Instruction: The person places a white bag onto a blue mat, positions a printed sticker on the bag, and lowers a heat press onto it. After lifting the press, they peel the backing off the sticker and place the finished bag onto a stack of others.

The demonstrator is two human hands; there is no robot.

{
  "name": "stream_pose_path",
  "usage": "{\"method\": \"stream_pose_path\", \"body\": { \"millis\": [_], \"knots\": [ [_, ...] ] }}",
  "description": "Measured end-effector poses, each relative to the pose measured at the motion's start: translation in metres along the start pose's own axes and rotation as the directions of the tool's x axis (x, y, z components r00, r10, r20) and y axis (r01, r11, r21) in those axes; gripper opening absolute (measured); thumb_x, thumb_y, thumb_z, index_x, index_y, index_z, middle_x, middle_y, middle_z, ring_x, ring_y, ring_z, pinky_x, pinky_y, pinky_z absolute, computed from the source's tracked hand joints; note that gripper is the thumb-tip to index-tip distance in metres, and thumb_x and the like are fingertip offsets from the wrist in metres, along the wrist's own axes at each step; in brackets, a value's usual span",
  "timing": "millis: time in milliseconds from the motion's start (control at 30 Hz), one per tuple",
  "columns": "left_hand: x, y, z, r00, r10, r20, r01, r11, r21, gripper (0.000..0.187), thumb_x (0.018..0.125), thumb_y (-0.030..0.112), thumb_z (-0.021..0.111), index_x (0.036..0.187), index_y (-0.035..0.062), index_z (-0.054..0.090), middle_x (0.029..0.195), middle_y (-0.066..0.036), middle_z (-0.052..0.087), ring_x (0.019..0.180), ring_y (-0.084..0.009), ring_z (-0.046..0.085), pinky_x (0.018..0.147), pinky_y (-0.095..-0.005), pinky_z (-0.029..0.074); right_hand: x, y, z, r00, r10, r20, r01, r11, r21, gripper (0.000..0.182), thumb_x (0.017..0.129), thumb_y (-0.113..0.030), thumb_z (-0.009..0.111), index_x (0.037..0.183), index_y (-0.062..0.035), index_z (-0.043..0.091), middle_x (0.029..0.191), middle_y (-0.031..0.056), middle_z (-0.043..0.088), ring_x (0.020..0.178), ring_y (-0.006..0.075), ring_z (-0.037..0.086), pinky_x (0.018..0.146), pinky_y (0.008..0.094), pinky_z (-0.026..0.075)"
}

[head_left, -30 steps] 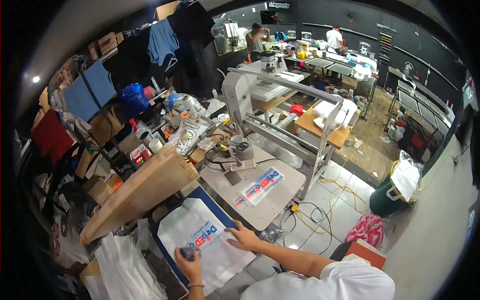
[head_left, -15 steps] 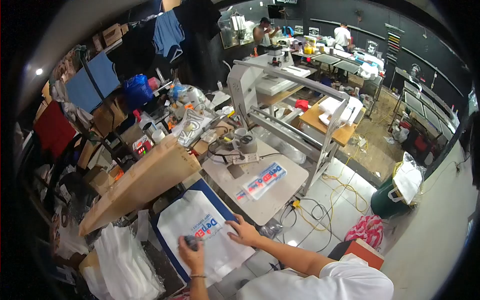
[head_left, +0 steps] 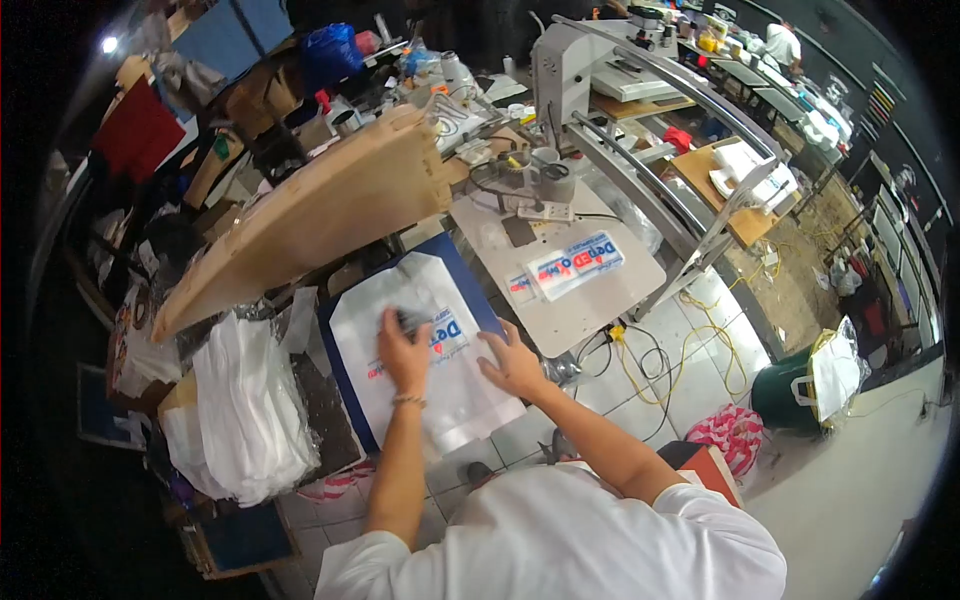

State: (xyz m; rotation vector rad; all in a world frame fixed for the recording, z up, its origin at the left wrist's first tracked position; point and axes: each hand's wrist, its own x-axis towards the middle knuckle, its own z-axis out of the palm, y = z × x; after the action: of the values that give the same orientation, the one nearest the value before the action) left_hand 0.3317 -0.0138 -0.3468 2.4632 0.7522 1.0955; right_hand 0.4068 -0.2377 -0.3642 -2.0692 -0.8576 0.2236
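Note:
A flat white bag [head_left: 450,400] with blue and red "DepED" lettering lies on a dark blue board [head_left: 347,385] in front of me. My left hand [head_left: 404,355] is over the bag, its fingers wrapped around a dark, rounded, blurred thing [head_left: 410,320] whose kind I cannot make out. Part of the lettering is hidden under that hand. At the bag's right edge, my right hand [head_left: 515,362] lies with its fingers spread, touching the surface beside the print.
A stack of white bags [head_left: 250,405] sits left of the board. Behind stands a long wooden panel [head_left: 310,215]. Printed bags [head_left: 575,265] lie on a grey table [head_left: 540,325] with a power strip [head_left: 545,211]. A metal frame [head_left: 680,185] rises beyond. Yellow cables [head_left: 640,370] cross the floor.
My left hand has shifted across the bag with the dark thing, now covering more of the lettering. My right hand stays at the right edge. The view has tilted down.

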Motion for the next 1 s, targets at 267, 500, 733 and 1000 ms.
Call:
{"method": "stream_pose_path", "body": {
  "millis": [267, 500, 733, 1000],
  "knots": [
    [-0.006, -0.009, -0.005, 0.991, -0.124, -0.05, 0.124, 0.992, -0.004, 0.085, 0.08, 0.025, 0.084, 0.152, 0.0097, 0.042, 0.146, -0.019, 0.055, 0.116, -0.044, 0.058, 0.1, -0.0502, 0.047, 0.002, 0.017, 0.013, 0.979, -0.169, -0.112, 0.159, 0.983, -0.092, 0.049, 0.092, -0.038, 0.069, 0.137, -0.0237, 0.055, 0.15, 0.0244, 0.04, 0.104, 0.0443, 0.067, 0.087, 0.0481, 0.057],
    [-0.022, 0.027, -0.006, 0.997, 0.026, 0.077, -0.019, 0.996, -0.083, 0.084, 0.074, 0.021, 0.088, 0.146, 0.0054, 0.047, 0.138, -0.023, 0.059, 0.116, -0.0438, 0.06, 0.1, -0.0507, 0.047, 0.001, 0.013, 0.009, 0.987, -0.144, -0.074, 0.138, 0.988, -0.071, 0.051, 0.092, -0.04, 0.068, 0.138, -0.0233, 0.055, 0.151, 0.0206, 0.042, 0.108, 0.0411, 0.066, 0.087, 0.0477, 0.058],
    [-0.007, -0.184, -0.128, 0.89, -0.431, -0.149, 0.401, 0.895, -0.198, 0.1, 0.079, 0.014, 0.078, 0.159, 0.0024, 0.018, 0.157, -0.03, 0.037, 0.133, -0.042, 0.053, 0.109, -0.05, 0.044, 0.0, 0.007, 0.007, 0.993, -0.09, -0.074, 0.084, 0.994, -0.073, 0.049, 0.092, -0.039, 0.067, 0.137, -0.024, 0.055, 0.15, 0.0193, 0.042, 0.111, 0.0401, 0.065, 0.09, 0.0471, 0.057],
    [-0.006, -0.254, -0.127, 0.812, -0.541, 0.222, 0.262, 0.676, 0.689, 0.098, 0.082, 0.013, 0.081, 0.158, 0.011, 0.02, 0.139, -0.041, 0.048, 0.117, -0.0507, 0.061, 0.097, -0.0487, 0.053, 0.001, 0.001, 0.001, 0.999, -0.031, -0.012, 0.03, 0.996, -0.081, 0.051, 0.091, -0.04, 0.066, 0.138, -0.0238, 0.055, 0.151, 0.0208, 0.041, 0.111, 0.0434, 0.065, 0.092, 0.0492, 0.056]
  ]
}}
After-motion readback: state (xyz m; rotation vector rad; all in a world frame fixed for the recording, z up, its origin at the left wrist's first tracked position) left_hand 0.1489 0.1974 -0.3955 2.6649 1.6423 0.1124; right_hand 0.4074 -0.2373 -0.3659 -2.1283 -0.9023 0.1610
